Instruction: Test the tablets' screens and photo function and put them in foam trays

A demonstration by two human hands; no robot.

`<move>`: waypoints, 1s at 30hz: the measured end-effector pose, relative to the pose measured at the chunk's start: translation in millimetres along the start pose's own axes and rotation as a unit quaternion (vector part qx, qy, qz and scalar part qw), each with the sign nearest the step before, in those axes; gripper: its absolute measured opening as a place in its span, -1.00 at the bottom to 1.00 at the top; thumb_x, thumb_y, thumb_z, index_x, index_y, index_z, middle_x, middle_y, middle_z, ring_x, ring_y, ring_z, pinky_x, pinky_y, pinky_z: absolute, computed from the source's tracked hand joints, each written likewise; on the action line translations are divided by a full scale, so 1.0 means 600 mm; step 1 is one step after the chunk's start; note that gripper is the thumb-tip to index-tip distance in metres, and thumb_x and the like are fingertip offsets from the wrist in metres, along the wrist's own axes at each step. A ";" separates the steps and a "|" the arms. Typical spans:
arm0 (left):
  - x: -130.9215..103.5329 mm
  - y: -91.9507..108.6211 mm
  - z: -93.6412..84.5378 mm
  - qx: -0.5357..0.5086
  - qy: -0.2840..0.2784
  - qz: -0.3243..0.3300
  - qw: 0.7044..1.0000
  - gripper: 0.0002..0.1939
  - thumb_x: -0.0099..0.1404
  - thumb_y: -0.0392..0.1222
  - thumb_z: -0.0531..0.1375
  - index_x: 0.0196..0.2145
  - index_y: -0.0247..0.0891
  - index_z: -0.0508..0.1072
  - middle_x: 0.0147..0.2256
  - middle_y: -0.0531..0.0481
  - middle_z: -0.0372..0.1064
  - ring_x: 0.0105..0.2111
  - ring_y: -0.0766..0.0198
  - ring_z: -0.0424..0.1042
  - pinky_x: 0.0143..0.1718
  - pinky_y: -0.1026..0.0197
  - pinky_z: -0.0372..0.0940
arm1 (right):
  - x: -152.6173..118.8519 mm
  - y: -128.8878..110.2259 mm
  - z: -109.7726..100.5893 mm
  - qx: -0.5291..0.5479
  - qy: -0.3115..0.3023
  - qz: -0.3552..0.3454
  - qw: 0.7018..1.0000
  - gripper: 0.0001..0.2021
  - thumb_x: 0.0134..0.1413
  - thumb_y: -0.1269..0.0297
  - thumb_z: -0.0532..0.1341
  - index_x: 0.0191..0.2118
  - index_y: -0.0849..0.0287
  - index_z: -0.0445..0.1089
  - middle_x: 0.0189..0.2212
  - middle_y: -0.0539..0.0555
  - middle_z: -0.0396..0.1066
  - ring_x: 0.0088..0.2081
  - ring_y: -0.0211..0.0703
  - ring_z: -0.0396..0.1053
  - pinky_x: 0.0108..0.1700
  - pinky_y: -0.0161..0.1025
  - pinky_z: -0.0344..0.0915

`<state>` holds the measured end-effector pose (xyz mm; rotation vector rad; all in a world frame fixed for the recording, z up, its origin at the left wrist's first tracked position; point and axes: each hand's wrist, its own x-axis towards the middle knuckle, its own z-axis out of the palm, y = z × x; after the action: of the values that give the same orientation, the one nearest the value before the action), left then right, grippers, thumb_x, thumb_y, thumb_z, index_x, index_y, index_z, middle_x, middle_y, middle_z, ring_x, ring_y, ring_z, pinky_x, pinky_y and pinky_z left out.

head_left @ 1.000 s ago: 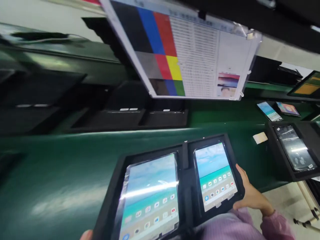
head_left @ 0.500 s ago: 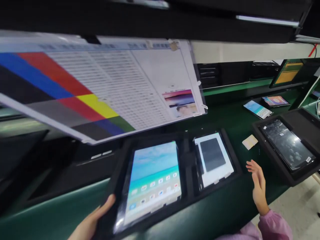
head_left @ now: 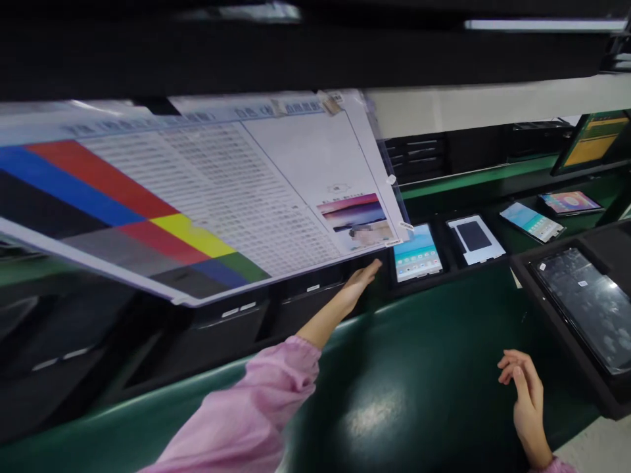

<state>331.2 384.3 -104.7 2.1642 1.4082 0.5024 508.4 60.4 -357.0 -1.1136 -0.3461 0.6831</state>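
My left hand (head_left: 355,286) reaches forward with fingers stretched out at the left side of a black tray (head_left: 447,268). The hand looks to touch the tray's edge, though the contact is partly dark. In the tray lie a tablet with a lit blue home screen (head_left: 418,255) and a tablet with a white screen and dark rectangle (head_left: 476,240). The hanging chart covers the first one's upper left corner. My right hand (head_left: 526,391) hovers above the green bench (head_left: 419,368), holding nothing, its fingers loosely bent and apart.
At right, a second black tray (head_left: 542,289) carries a dark-screened tablet (head_left: 584,305), partly covering a pale card (head_left: 515,278). Two lit tablets (head_left: 532,221) (head_left: 570,202) lie farther back. A sleeved colour chart (head_left: 296,171) hangs low at left, near my left arm.
The tray with the two lit tablets has slid forward, away from me, with my left hand following along its left side. My right hand remains free, low on the right.
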 end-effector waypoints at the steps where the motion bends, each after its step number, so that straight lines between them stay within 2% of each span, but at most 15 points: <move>1: -0.002 0.003 -0.005 -0.005 -0.017 0.001 1.000 -0.16 0.28 0.56 0.10 0.03 -0.24 0.67 0.11 -0.33 0.58 0.26 -0.22 0.47 0.36 -0.21 0.29 | -0.001 0.003 -0.001 -0.007 -0.007 0.008 1.000 -0.60 0.34 -0.15 0.20 -0.09 0.07 0.55 -0.34 0.10 0.50 -0.42 -0.09 0.41 -0.35 -0.11 0.41; 4: -0.024 -0.008 -0.035 0.019 -0.067 0.032 0.997 -0.26 0.26 0.49 0.21 0.05 -0.16 0.67 0.19 -0.19 0.54 0.31 -0.17 0.42 0.44 -0.11 0.18 | -0.003 0.008 -0.004 -0.051 -0.014 0.018 0.998 -0.59 0.35 -0.18 0.19 -0.07 0.06 0.55 -0.29 0.11 0.53 -0.38 -0.05 0.44 -0.32 -0.10 0.42; 6: -0.047 -0.037 -0.061 0.087 -0.039 0.062 0.994 -0.28 0.28 0.46 0.19 0.09 -0.13 0.64 0.20 -0.14 0.54 0.29 -0.12 0.43 0.44 -0.08 0.17 | 0.005 0.004 -0.001 -0.112 -0.026 -0.017 0.993 -0.60 0.38 -0.14 0.16 -0.06 0.06 0.54 -0.20 0.16 0.56 -0.24 0.03 0.51 -0.21 -0.05 0.47; 8: -0.073 -0.078 -0.090 0.151 0.029 0.063 0.986 -0.28 0.27 0.46 0.17 0.08 -0.16 0.61 0.18 -0.17 0.55 0.24 -0.11 0.46 0.42 -0.10 0.20 | 0.032 -0.010 0.011 -0.180 -0.063 -0.085 0.978 -0.65 0.41 -0.07 0.15 -0.06 0.05 0.54 -0.10 0.20 0.56 -0.06 0.09 0.51 -0.05 0.03 0.48; 11: -0.118 -0.144 -0.139 0.197 0.114 0.022 0.973 -0.26 0.23 0.48 0.15 0.00 -0.24 0.57 0.11 -0.29 0.55 0.21 -0.18 0.46 0.40 -0.19 0.19 | 0.117 -0.044 0.054 -0.247 -0.122 -0.174 0.945 -0.68 0.41 0.02 0.13 0.01 0.05 0.54 0.06 0.23 0.50 0.14 0.14 0.42 0.23 0.16 0.34; 13: -0.149 -0.179 -0.172 0.226 0.163 -0.004 0.960 -0.24 0.20 0.51 0.13 -0.05 -0.25 0.54 0.09 -0.34 0.54 0.20 -0.24 0.44 0.39 -0.25 0.18 | 0.196 -0.066 0.094 -0.358 -0.118 -0.237 0.895 -0.58 0.41 0.06 0.05 0.13 0.17 0.49 0.26 0.33 0.37 0.31 0.20 0.27 0.35 0.21 0.21; 14: -0.164 -0.194 -0.187 0.239 0.184 -0.015 0.953 -0.24 0.20 0.51 0.11 -0.07 -0.25 0.53 0.09 -0.37 0.52 0.21 -0.27 0.42 0.38 -0.27 0.18 | 0.236 -0.073 0.115 -0.414 -0.103 -0.241 0.872 -0.54 0.41 0.08 0.02 0.19 0.21 0.45 0.34 0.36 0.28 0.38 0.22 0.18 0.39 0.24 0.15; 16: -0.192 -0.217 -0.212 0.264 0.214 -0.032 0.940 -0.27 0.19 0.49 0.11 -0.09 -0.23 0.51 0.09 -0.39 0.50 0.22 -0.32 0.39 0.37 -0.32 0.15 | 0.304 -0.081 0.152 -0.439 -0.093 -0.231 0.863 -0.50 0.42 0.12 -0.02 0.27 0.26 0.39 0.44 0.38 0.12 0.49 0.26 -0.03 0.47 0.32 -0.05; 19: -0.226 -0.243 -0.235 0.292 0.232 -0.048 0.927 -0.39 0.17 0.39 0.15 -0.11 -0.18 0.50 0.05 -0.34 0.52 0.19 -0.32 0.40 0.33 -0.32 0.18 | 0.357 -0.079 0.182 -0.461 -0.097 -0.201 0.859 -0.53 0.43 0.09 -0.02 0.13 0.24 0.49 0.46 0.34 0.12 0.53 0.28 -0.15 0.50 0.41 -0.25; 21: -0.238 -0.255 -0.241 0.308 0.237 -0.053 0.920 -0.46 0.16 0.34 0.16 -0.15 -0.15 0.50 0.01 -0.30 0.54 0.16 -0.31 0.42 0.29 -0.28 0.23 | 0.361 -0.073 0.183 -0.473 -0.076 -0.172 0.861 -0.49 0.44 0.05 -0.05 0.17 0.27 0.46 0.51 0.35 0.01 0.55 0.28 -0.23 0.49 0.43 -0.19; 24: -0.243 -0.264 -0.243 0.331 0.244 -0.057 0.910 -0.52 0.16 0.30 0.15 -0.22 -0.16 0.48 -0.07 -0.32 0.54 0.08 -0.32 0.45 0.22 -0.26 0.27 | 0.350 -0.063 0.168 -0.488 -0.028 -0.112 0.865 -0.40 0.44 0.05 -0.09 0.39 0.32 0.22 0.58 0.37 -0.28 0.58 0.29 -0.34 0.45 0.41 -0.02; 25: -0.242 -0.265 -0.241 0.337 0.245 -0.057 0.907 -0.52 0.17 0.29 0.14 -0.24 -0.17 0.48 -0.09 -0.33 0.53 0.05 -0.33 0.46 0.20 -0.27 0.28 | 0.347 -0.060 0.163 -0.494 -0.014 -0.086 0.865 -0.37 0.43 0.08 -0.08 0.44 0.35 0.13 0.58 0.41 -0.32 0.58 0.32 -0.32 0.43 0.43 -0.01; 27: -0.239 -0.265 -0.236 0.344 0.250 -0.053 0.903 -0.53 0.19 0.28 0.12 -0.25 -0.19 0.48 -0.08 -0.36 0.51 0.03 -0.35 0.46 0.18 -0.29 0.28 | 0.347 -0.052 0.153 -0.507 0.010 -0.030 0.861 -0.32 0.40 0.16 -0.06 0.51 0.40 -0.04 0.55 0.52 -0.27 0.55 0.42 -0.19 0.41 0.49 -0.01; 30: -0.235 -0.263 -0.224 0.343 0.267 -0.038 0.900 -0.53 0.24 0.25 0.11 -0.23 -0.22 0.47 -0.05 -0.40 0.48 0.06 -0.36 0.45 0.19 -0.29 0.27 | 0.360 -0.044 0.146 -0.521 0.029 0.038 0.852 -0.22 0.40 0.16 -0.02 0.55 0.47 -0.27 0.43 0.67 0.03 0.45 0.50 0.09 0.34 0.53 0.08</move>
<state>85.0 336.2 -95.0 2.6072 2.2282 0.6801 628.5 257.3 -312.8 -2.1890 -0.6587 0.5093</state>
